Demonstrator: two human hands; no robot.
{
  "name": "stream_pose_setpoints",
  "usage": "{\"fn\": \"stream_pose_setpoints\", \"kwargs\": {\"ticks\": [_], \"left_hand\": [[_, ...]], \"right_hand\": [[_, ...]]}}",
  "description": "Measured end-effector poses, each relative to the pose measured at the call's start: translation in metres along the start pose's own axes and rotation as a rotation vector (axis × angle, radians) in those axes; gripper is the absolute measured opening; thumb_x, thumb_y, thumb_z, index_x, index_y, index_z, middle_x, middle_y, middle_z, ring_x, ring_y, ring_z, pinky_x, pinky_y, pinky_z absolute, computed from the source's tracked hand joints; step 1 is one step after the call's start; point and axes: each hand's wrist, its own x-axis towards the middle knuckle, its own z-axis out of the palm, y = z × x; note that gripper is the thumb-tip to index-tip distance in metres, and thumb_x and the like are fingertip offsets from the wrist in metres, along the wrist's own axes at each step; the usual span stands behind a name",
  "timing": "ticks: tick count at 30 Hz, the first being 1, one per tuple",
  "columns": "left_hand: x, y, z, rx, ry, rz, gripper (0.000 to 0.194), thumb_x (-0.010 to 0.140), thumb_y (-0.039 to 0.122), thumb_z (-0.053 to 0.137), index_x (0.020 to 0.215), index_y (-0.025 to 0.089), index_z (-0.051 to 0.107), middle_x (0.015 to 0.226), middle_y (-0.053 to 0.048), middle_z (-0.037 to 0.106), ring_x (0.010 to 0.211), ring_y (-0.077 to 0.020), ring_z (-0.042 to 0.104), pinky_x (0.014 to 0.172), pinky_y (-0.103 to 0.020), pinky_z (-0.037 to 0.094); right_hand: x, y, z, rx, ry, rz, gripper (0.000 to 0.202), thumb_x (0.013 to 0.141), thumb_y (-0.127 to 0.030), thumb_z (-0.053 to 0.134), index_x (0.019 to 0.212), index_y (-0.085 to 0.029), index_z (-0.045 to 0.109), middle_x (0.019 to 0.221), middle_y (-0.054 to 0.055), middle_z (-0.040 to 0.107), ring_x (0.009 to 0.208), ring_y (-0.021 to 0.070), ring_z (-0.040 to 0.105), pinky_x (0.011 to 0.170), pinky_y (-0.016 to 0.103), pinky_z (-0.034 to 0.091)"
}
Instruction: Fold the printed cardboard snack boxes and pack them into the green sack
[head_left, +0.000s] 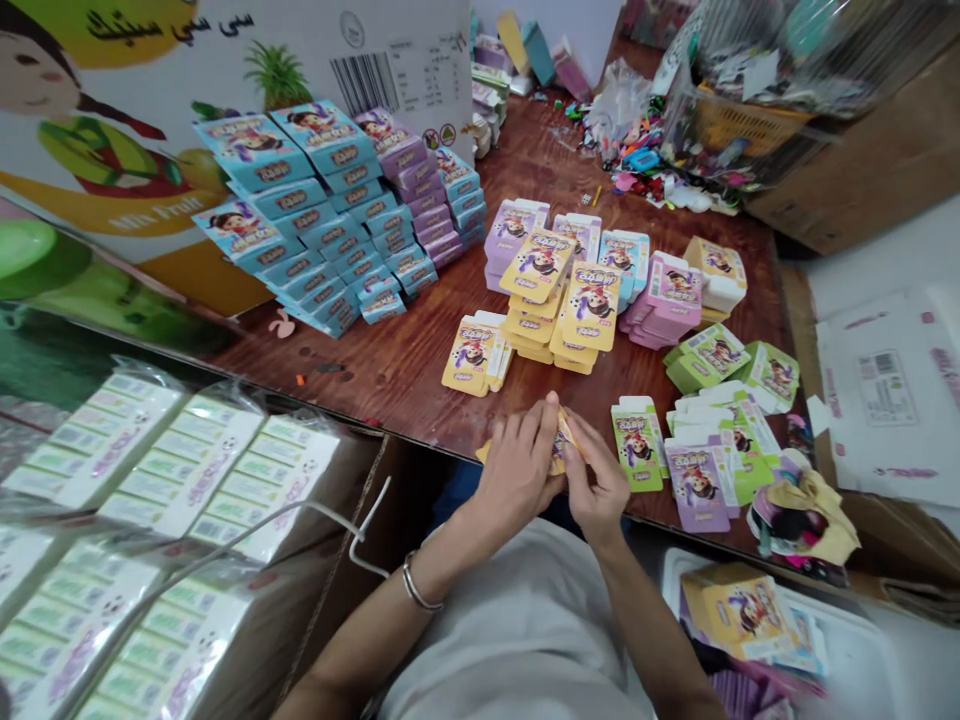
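Both hands meet at the table's front edge around a small yellow printed carton (559, 452). My left hand (519, 452), with a metal bangle on its wrist, lies over the carton and hides much of it. The fingers of my right hand (596, 475) pinch its right end. Just beyond my hands are stacked yellow cartons (589, 310), and to their left a few flat yellow cartons (471, 357). A flat green carton (637, 447) lies right of my right hand, with a purple carton (699, 487) beside it.
Blue cartons (322, 225) and purple cartons (420, 190) stand stacked at the left. Small colourful trinkets (645, 160) are heaped at the back. Wrapped packs (259, 480) sit lower left, a white cable (300, 508) crossing them. A white bin (862, 640) stands lower right.
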Motion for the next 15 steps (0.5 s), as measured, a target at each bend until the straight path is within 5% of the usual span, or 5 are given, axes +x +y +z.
{"fn": "stream_pose_setpoints", "kwargs": {"ticks": [3, 8, 12, 15], "left_hand": [[0.01, 0.004, -0.002, -0.011, 0.064, -0.035, 0.086, 0.093, 0.037, 0.043, 0.15, 0.006, -0.013, 0.127, -0.026, 0.054, 0.102, -0.0335, 0.058, 0.081, -0.044, 0.045], [0.042, 0.006, -0.021, -0.179, 0.242, -0.06, 0.088, 0.093, 0.039, 0.046, 0.151, 0.018, -0.017, 0.145, -0.023, 0.04, 0.126, -0.035, 0.047, 0.098, -0.049, 0.042], [0.07, -0.007, -0.045, -0.525, 0.255, 0.04, 0.092, 0.091, 0.051, 0.051, 0.152, 0.027, -0.014, 0.156, -0.015, 0.028, 0.14, -0.0293, 0.034, 0.11, -0.044, 0.035], [0.096, -0.036, -0.052, -0.757, 0.35, -0.068, 0.077, 0.093, 0.058, 0.042, 0.153, 0.031, 0.002, 0.151, -0.01, 0.038, 0.138, -0.0257, 0.039, 0.113, -0.042, 0.033]], "right_hand": [[0.01, 0.0, 0.003, -0.038, 0.055, -0.028, 0.044, 0.087, -0.011, 0.057, 0.127, -0.03, 0.06, 0.127, 0.005, 0.065, 0.116, 0.019, 0.063, 0.098, 0.037, 0.055], [0.049, -0.016, 0.002, -0.036, 0.096, 0.171, 0.053, 0.089, -0.035, 0.059, 0.14, -0.025, 0.046, 0.135, 0.011, 0.058, 0.115, 0.0214, 0.063, 0.095, 0.036, 0.055], [0.119, -0.014, -0.014, -0.125, 0.228, 0.175, 0.062, 0.087, -0.045, 0.06, 0.142, -0.023, 0.043, 0.121, 0.009, 0.064, 0.104, 0.0205, 0.065, 0.087, 0.036, 0.056], [0.178, 0.012, -0.023, -0.21, 0.175, 0.23, 0.062, 0.088, -0.052, 0.054, 0.139, -0.018, 0.048, 0.097, 0.006, 0.067, 0.099, 0.0207, 0.065, 0.084, 0.038, 0.055]]}}
